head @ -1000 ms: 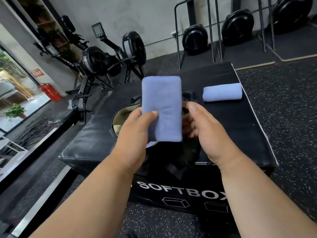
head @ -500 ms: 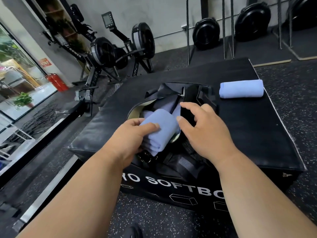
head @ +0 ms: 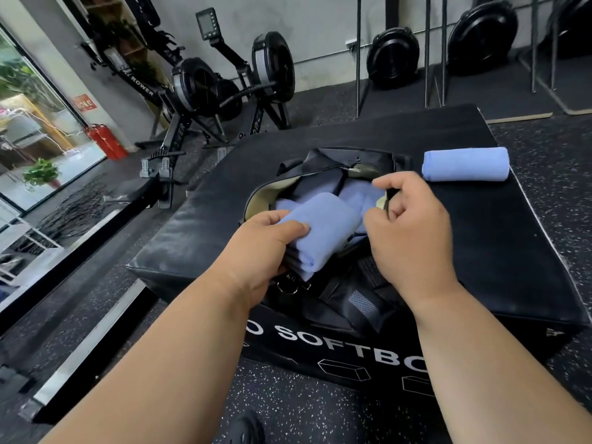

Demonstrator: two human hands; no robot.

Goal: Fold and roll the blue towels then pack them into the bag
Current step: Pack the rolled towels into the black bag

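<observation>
The left hand point(head: 256, 248) grips a rolled blue towel point(head: 320, 229) at the near edge of the open black bag point(head: 323, 165), above more blue towels point(head: 355, 193) already inside. The right hand point(head: 407, 232) pinches the bag's right rim. A second rolled towel point(head: 466, 164) lies on the black soft box point(head: 512, 251), right of the bag.

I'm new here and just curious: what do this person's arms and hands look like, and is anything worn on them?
Both forearms are bare right up to the bottom edge of the picture: no sleeves in view. The left hand and right hand wear no gloves, and I see no watch, bracelet or ring on the wrists and fingers that show. Nails look short and unpainted.
</observation>
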